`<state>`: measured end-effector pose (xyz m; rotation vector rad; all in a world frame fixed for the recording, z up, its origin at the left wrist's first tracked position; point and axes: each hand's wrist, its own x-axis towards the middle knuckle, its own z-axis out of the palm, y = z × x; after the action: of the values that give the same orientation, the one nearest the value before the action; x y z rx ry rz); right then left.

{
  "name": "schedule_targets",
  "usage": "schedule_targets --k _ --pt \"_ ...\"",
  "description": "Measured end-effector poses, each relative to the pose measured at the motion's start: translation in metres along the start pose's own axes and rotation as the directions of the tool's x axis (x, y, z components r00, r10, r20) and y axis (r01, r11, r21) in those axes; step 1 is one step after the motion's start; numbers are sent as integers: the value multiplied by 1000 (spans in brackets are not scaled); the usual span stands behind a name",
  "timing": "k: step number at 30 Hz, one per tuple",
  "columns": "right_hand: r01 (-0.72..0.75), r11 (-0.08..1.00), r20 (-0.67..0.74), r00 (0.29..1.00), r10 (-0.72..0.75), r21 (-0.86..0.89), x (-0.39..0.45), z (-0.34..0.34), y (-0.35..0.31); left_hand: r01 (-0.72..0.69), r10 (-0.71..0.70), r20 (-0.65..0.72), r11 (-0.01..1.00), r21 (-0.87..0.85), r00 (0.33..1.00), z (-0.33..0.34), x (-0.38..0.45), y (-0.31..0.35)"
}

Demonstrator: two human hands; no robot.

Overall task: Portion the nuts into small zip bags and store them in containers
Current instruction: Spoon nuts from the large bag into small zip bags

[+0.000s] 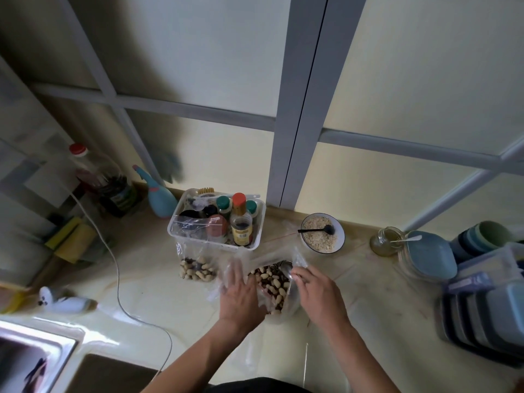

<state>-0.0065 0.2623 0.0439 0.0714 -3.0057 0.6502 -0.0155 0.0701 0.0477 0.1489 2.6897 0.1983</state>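
spoon [287, 268] in the right hand [317, 290], pinched, sits right over the nuts [270, 280]; left hand [241, 290] flat, fingers straight, steadies the bag [295, 259].

Nothing readable could be made out here tbh: a yellow label with a barcode was seen on the sauce bottle [241, 226] in the white bin [256, 243], but its print was too blurred
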Motion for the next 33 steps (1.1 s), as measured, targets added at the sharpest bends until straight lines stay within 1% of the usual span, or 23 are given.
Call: schedule_targets --k 1,2,3,5,7,9,11,13,14,16,17,19,20,21,23,25,28,30,33 --pt "-16 1000 4 1000 16 -21 -2 0 -3 53 -52 -46 999 6 998 -1 -1 0" --pt "-41 999 17 999 41 -35 -4 0 -7 89 -87 -120 996 5 989 -2 -2 0" --pt "-53 998 26 998 54 -43 -5 2 -10 105 -101 -212 994 7 972 -2 -3 -1" --pt "-44 997 37 998 47 -61 -7 5 -16 103 -79 -380 994 45 922 1 -4 -5" --pt "-24 997 40 999 27 -73 -8 9 -22 81 -48 -450 995 55 892 4 -4 -6" --pt "-22 997 30 999 25 -68 -8 12 -26 67 -35 -468 996 53 883 5 -6 -3" --pt "-47 998 45 998 49 -40 -7 15 -26 63 -48 -457 998 17 888 7 -7 3" --pt "-67 997 17 998 67 25 -5 16 -25 62 -68 -434 998 -28 898 6 -10 9" --pt "-95 993 -8 995 96 71 -4 16 -25 62 -75 -382 997 -48 921 3 -11 11" --pt "-172 970 -53 982 183 172 -3 19 -22 65 -75 -194 996 -54 978 -6 -15 14" --pt "-210 953 -69 971 230 219 -3 22 -21 56 -59 -106 998 -26 993 -9 -15 14" --pt "-288 911 -78 943 323 294 -5 30 -16 2 -1 -30 1000 14 1000 -8 -14 11" --pt "-336 883 -53 927 372 327 -5 33 -13 -18 18 -9 1000 -5 1000 -5 -12 9" --pt "-386 849 -8 909 417 361 -5 34 -10 -19 21 29 999 -44 999 0 -10 6" --pt "-477 746 98 865 492 464 -7 33 -7 10 1 112 995 -103 994 10 -7 -1" --pt "-516 647 172 838 518 562 -10 29 -8 55 -30 159 986 -156 987 21 -4 -7" --pt "-549 488 275 806 525 678 -15 33 -7 105 -76 149 975 -194 986 33 0 -11" --pt "-580 367 345 771 536 727 -17 40 -7 137 -116 112 969 -204 987 39 4 -12" --pt "-617 188 449 719 531 764 -20 47 -14 134 -102 130 954 -270 986 43 9 -13"
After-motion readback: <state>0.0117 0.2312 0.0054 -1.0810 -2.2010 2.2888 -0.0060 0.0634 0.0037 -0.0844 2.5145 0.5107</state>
